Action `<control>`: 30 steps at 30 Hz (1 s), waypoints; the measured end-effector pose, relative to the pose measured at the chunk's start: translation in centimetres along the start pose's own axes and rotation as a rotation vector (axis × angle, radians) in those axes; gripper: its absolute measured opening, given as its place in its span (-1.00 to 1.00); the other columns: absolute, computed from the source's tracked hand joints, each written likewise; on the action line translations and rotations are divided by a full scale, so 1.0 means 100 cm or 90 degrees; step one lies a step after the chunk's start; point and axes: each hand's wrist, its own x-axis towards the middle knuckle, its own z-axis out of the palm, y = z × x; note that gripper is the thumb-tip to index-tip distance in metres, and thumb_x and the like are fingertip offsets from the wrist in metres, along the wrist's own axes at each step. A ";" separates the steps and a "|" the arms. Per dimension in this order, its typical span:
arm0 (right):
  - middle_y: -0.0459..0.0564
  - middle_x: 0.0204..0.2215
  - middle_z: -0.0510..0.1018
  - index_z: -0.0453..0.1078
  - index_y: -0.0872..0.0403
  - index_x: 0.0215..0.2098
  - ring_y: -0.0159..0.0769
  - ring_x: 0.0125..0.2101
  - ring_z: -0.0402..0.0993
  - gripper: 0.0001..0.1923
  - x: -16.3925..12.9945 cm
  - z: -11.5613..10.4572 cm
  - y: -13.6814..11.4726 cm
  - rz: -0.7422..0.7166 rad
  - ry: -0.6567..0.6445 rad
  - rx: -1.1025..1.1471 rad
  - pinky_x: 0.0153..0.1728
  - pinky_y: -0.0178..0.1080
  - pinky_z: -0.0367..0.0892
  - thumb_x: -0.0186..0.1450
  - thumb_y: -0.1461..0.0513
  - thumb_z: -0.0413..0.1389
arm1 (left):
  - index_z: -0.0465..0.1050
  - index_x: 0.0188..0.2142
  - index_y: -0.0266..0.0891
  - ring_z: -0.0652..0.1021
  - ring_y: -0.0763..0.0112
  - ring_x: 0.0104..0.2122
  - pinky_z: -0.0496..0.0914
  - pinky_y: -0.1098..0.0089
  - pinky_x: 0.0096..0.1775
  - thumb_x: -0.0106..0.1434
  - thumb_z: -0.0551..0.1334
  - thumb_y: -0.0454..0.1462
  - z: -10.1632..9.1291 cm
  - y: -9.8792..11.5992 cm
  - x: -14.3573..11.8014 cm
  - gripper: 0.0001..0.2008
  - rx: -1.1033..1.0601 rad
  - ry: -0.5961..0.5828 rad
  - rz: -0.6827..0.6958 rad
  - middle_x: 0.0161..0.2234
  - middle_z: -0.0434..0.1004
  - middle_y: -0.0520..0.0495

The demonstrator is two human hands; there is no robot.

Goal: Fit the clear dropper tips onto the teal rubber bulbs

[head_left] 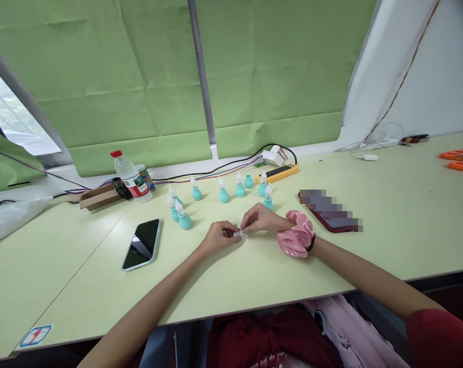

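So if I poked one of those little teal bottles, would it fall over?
Probably not easily: each teal bottle has a round, wide bottom and a thin white tip, so it likely sits steady. It looks small and light, so a poke might slide it. On its side, it could roll.

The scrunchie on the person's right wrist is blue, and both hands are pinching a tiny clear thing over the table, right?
Not quite. The head view shows the scrunchie on the right wrist is pink, not blue. The rest holds: the left hand and right hand both pinch a tiny clear thing over the table.
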 end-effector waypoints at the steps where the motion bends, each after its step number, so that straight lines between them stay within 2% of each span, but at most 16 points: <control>1: 0.00 -0.54 0.52 0.46 0.22 -0.48 -0.35 -0.51 0.42 -0.78 0.000 0.000 -0.001 -0.002 -0.001 0.000 -0.42 -0.33 0.34 -0.10 0.23 0.19 | 0.46 -0.44 -0.29 0.36 0.53 -0.56 0.27 0.51 -0.51 -0.06 0.21 -0.25 0.000 0.000 0.000 -0.82 -0.001 0.000 -0.001 -0.50 0.42 -0.01; 11: 0.03 -0.50 0.55 0.48 0.22 -0.44 -0.26 -0.42 0.47 -0.79 -0.004 0.005 -0.010 -0.049 0.016 -0.050 -0.35 -0.30 0.38 -0.07 0.28 0.16 | 0.46 -0.43 -0.31 0.35 0.53 -0.55 0.26 0.52 -0.50 -0.05 0.21 -0.25 0.000 0.000 0.000 -0.81 -0.010 -0.012 -0.003 -0.51 0.40 -0.01; 18: -0.03 -0.50 0.55 0.49 0.16 -0.45 -0.30 -0.44 0.48 -0.83 -0.005 0.003 -0.012 -0.083 0.011 -0.132 -0.37 -0.36 0.37 -0.04 0.28 0.14 | 0.47 -0.42 -0.30 0.36 0.53 -0.55 0.26 0.52 -0.51 -0.04 0.20 -0.24 -0.001 0.001 0.001 -0.81 -0.015 -0.015 -0.002 -0.51 0.41 -0.01; 26: -0.10 -0.49 0.55 0.49 0.07 -0.46 -0.37 -0.51 0.48 -0.81 -0.008 0.011 -0.011 -0.188 0.041 -0.295 -0.45 -0.39 0.34 0.04 0.37 0.05 | 0.47 -0.43 -0.28 0.35 0.55 -0.54 0.24 0.52 -0.51 -0.01 0.19 -0.24 -0.003 0.001 0.000 -0.83 -0.019 -0.021 0.004 -0.49 0.40 0.00; 30: -0.10 -0.42 0.55 0.48 0.04 -0.43 -0.34 -0.44 0.49 -0.77 -0.012 0.016 -0.005 -0.212 0.058 -0.347 -0.43 -0.36 0.35 0.06 0.39 0.02 | 0.47 -0.42 -0.28 0.35 0.55 -0.55 0.24 0.53 -0.51 -0.01 0.20 -0.24 -0.002 -0.001 0.001 -0.83 -0.021 -0.016 0.001 -0.50 0.41 0.00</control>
